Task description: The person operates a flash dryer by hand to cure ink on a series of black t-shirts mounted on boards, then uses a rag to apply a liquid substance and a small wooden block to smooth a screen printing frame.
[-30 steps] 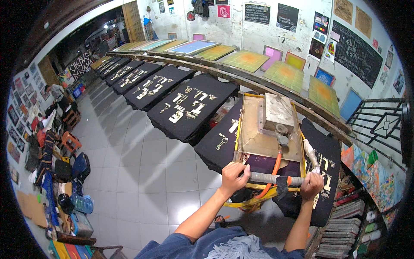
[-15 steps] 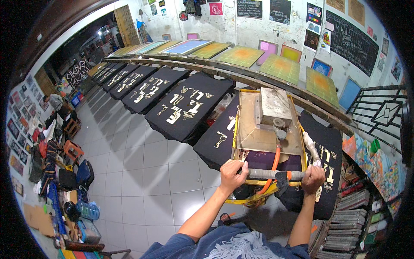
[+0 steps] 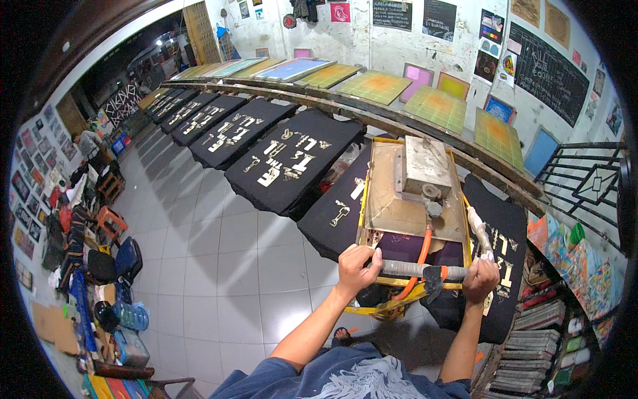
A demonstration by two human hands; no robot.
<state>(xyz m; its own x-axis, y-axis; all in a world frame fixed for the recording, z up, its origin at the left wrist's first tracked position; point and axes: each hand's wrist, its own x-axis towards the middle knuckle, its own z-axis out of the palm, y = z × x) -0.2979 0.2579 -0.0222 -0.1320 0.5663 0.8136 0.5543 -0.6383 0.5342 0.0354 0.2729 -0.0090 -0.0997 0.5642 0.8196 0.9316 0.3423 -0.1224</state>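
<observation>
My left hand (image 3: 357, 267) is wrapped round the left end of a grey tape-wrapped handlebar (image 3: 402, 268), and my right hand (image 3: 480, 276) grips its right end. The bar crosses the near end of a yellow-framed heater (image 3: 382, 206), which has a metal hood and a boxy metal housing (image 3: 425, 165) on top. An orange hose (image 3: 424, 247) runs from a round fitting down past the bar. The heater stands over a black printed shirt (image 3: 329, 216), hiding much of it. Right of it lies another black shirt (image 3: 502, 226). A wrapped pipe (image 3: 476, 223) reaches my right hand.
Several black shirts with cream lettering, like the one beside the heater (image 3: 286, 166), lie in a row going back left. Printing screens (image 3: 372, 86) lean behind a long rail (image 3: 399, 123). Stacked flat frames (image 3: 528, 352) sit at lower right; stools and bags (image 3: 119, 256) line the left.
The view has shifted slightly. Both hands keep their hold on the handlebar, and the heater stays over the same shirt.
</observation>
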